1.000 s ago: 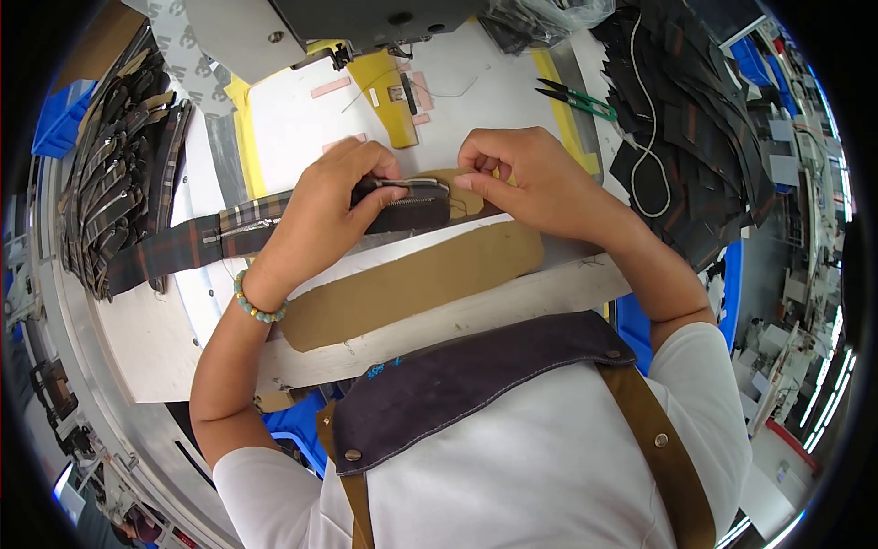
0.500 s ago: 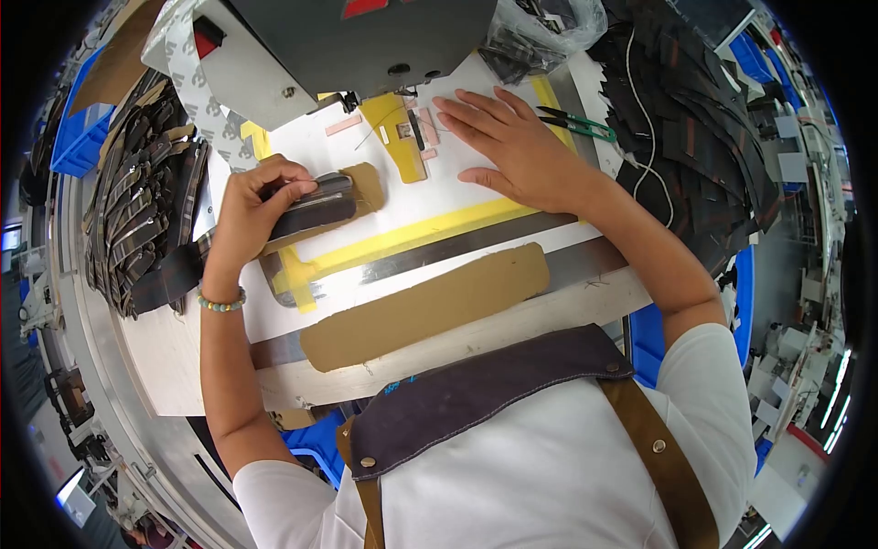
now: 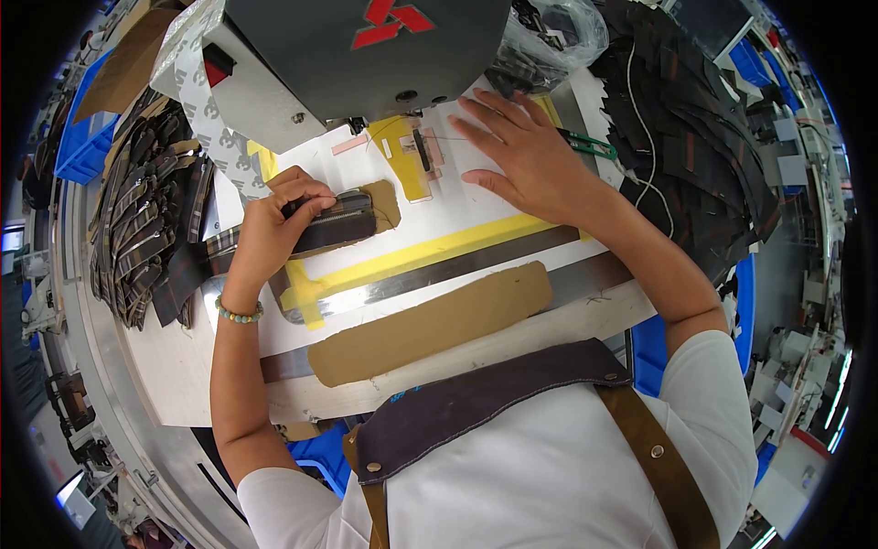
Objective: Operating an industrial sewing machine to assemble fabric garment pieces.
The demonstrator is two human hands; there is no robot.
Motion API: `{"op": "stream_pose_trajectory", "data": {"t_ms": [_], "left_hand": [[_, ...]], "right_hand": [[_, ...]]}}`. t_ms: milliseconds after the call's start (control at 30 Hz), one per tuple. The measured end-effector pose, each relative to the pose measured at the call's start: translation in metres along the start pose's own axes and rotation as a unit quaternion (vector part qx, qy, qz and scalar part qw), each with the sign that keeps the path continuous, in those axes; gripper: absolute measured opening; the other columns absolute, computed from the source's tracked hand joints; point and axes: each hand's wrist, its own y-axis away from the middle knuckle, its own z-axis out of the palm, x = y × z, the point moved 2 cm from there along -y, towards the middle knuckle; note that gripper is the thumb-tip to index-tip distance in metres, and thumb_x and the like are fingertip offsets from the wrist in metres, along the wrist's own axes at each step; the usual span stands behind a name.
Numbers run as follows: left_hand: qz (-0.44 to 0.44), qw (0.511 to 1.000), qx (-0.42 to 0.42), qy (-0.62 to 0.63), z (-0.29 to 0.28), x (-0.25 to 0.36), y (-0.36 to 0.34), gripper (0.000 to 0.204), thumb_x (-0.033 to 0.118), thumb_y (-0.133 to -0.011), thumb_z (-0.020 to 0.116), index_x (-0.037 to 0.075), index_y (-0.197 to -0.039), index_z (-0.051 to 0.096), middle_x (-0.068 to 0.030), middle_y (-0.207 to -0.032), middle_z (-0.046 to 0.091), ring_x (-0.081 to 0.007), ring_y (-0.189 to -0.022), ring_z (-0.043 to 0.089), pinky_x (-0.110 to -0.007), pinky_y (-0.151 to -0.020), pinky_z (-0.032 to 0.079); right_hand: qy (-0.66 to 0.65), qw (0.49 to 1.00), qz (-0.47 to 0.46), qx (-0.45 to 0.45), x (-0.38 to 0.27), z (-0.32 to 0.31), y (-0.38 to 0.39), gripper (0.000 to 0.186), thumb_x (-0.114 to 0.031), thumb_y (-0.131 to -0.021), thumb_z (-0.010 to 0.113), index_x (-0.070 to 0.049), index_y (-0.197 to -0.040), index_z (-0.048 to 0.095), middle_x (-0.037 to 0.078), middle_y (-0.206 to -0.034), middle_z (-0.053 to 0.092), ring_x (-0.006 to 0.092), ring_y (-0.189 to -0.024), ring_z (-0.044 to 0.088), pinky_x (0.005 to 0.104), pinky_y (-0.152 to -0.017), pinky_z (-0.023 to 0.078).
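My left hand point(image 3: 273, 227) pinches a dark plaid fabric strip point(image 3: 340, 227) with what looks like a zipper along it. The strip lies on a tan board point(image 3: 388, 203), and its tail trails under my wrist toward the left pile. My right hand point(image 3: 544, 174) rests palm down, fingers spread, over the white work plate point(image 3: 457, 197), holding nothing. Left of its fingertips is a yellow template point(image 3: 399, 163) with a small dark piece point(image 3: 422, 150) and pink strips beside it. Green-handled thread snips point(image 3: 590, 145) lie just beyond that hand, their blades hidden by it.
A dark machine head point(image 3: 366, 64) overhangs the plate's far side. Plaid strips point(image 3: 137, 210) are heaped at left, dark fabric pieces point(image 3: 700, 137) at right with a white cord across them. Another tan board point(image 3: 430, 325) lies along the near edge. A clear plastic bag point(image 3: 562, 41) sits behind.
The view has shifted, so the scene sits slightly lower. My right hand has edged away from me and now covers the snips' blades. My left hand keeps its pinch on the strip.
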Motion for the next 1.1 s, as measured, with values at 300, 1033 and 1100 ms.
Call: {"op": "stream_pose_trajectory", "data": {"t_ms": [300,1033,1100], "left_hand": [[0.027,0.999,0.019,-0.033,0.006,0.005,-0.028,0.005,-0.001,-0.096,0.072,-0.004,-0.100,0.075,-0.0098,-0.090,0.070,-0.0200,-0.081,0.066,-0.029,-0.077,0.051],[0.050,0.996,0.062,-0.047,0.017,0.003,-0.032,0.008,-0.003,-0.092,0.074,-0.005,-0.100,0.071,-0.0126,-0.090,0.070,-0.0230,-0.080,0.066,-0.032,-0.076,0.052],[0.049,0.996,0.063,-0.039,0.017,0.005,-0.032,0.008,-0.003,-0.092,0.073,-0.005,-0.100,0.071,-0.0128,-0.090,0.070,-0.0227,-0.080,0.066,-0.031,-0.076,0.052]], "right_hand": [[-0.127,0.989,-0.061,0.052,-0.015,0.022,-0.034,0.069,-0.044,-0.111,0.054,-0.009,-0.167,0.033,0.026,-0.161,0.042,0.0418,-0.153,0.035,0.0566,-0.130,0.020],[-0.081,0.996,-0.029,0.023,-0.012,0.010,-0.018,0.075,-0.050,-0.109,0.055,0.004,-0.159,0.041,0.019,-0.164,0.040,0.0338,-0.156,0.033,0.0562,-0.131,0.019],[-0.046,0.998,-0.016,0.046,-0.007,0.004,-0.015,0.074,-0.049,-0.108,0.056,0.004,-0.158,0.043,0.018,-0.164,0.041,0.0325,-0.156,0.033,0.0568,-0.131,0.020]]}}
